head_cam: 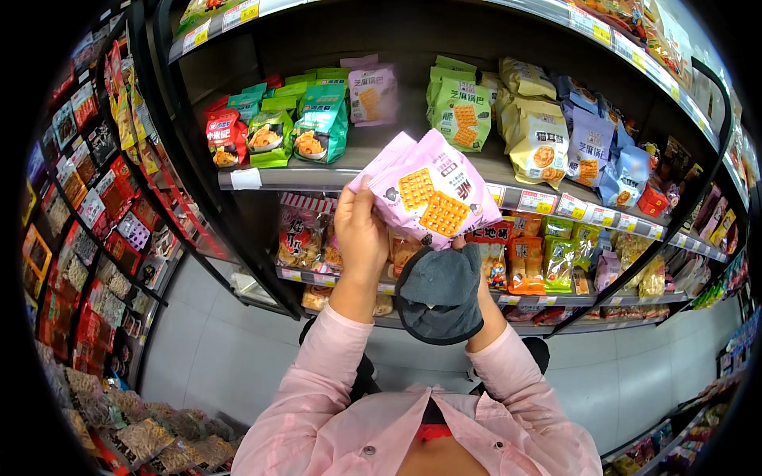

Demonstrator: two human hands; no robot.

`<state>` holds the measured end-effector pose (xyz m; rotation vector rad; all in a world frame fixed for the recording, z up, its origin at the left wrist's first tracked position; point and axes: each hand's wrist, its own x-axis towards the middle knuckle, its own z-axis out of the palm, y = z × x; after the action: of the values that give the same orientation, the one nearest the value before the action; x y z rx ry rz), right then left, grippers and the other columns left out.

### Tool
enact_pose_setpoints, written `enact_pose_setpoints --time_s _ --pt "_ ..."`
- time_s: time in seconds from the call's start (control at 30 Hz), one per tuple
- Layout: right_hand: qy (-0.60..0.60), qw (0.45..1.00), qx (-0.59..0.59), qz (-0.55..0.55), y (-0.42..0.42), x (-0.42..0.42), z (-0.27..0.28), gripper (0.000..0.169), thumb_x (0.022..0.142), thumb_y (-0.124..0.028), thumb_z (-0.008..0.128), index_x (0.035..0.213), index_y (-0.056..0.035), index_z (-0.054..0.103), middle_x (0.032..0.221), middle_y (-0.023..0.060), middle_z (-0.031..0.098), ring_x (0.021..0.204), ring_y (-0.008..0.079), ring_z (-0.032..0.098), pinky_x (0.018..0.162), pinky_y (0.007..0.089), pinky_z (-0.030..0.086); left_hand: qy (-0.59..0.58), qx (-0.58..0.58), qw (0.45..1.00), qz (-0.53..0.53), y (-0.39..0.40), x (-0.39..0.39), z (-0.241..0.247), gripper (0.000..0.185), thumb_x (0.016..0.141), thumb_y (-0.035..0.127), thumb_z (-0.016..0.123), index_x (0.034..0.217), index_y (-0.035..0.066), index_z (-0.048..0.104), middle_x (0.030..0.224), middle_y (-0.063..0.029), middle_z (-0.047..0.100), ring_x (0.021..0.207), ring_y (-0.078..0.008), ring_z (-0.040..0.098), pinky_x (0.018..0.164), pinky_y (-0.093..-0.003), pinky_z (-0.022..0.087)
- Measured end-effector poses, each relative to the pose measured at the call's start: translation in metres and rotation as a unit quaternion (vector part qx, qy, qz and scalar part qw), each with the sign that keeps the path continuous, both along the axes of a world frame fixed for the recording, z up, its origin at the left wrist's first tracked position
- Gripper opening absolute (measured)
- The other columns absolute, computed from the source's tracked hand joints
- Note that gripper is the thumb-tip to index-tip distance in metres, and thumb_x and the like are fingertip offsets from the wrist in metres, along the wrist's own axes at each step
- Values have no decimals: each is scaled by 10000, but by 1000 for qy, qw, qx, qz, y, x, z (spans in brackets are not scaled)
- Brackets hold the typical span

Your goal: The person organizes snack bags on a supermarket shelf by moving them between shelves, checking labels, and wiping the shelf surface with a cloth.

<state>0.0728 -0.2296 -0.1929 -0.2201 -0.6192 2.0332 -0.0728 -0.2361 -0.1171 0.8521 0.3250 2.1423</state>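
My left hand [362, 232] grips the left edge of pink snack bags [437, 196], at least two lying together. The top bag shows printed square crackers and bears writing. A dark grey cloth [437, 291] with a black bound edge hangs over my right hand [483, 300] and hides most of it. Fingertips of that hand show at the lower edge of the bags. Both hands are in front of a shelf [381, 169]. On it, a similar pink bag [373, 95] stands beside a teal bag [321, 122].
Green [461, 113], yellow [539, 140] and purple bags [589, 143] stand on the shelf's right. A lower shelf holds orange packets [527, 262]. Black rack posts [220, 196] rise at the left, near a wall of hanging packets [89, 208]. Bagged goods [146, 440] lie at lower left.
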Motion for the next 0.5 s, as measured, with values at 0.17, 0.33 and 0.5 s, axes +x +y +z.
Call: enact_pose_setpoints --time_s 0.17,0.33,0.5 --pt "-156 984 75 -40 -7 24 12 331 957 -257 531 1156 5 569 1000 40 655 838 124 627 752 256 514 99 -61 984 134 -28 -33 -23 212 961 227 531 972 23 587 904 -24 618 795 -56 548 714 -205 447" --pt "-438 833 282 188 6 55 35 428 936 -361 558 1023 49 648 990 17 656 934 80 530 904 266 404 233 -187 954 8 -51 -57 -60 135 929 161 577 920 28 601 794 42 593 687 -11 491 610 -190 419" --pt "-616 601 349 371 4 42 19 456 948 -402 528 893 33 651 792 -36 619 758 51 500 704 261 444 257 -258 914 -179 -75 -35 -156 136 934 153 573 948 21 599 897 6 620 792 -38 534 717 -218 450"
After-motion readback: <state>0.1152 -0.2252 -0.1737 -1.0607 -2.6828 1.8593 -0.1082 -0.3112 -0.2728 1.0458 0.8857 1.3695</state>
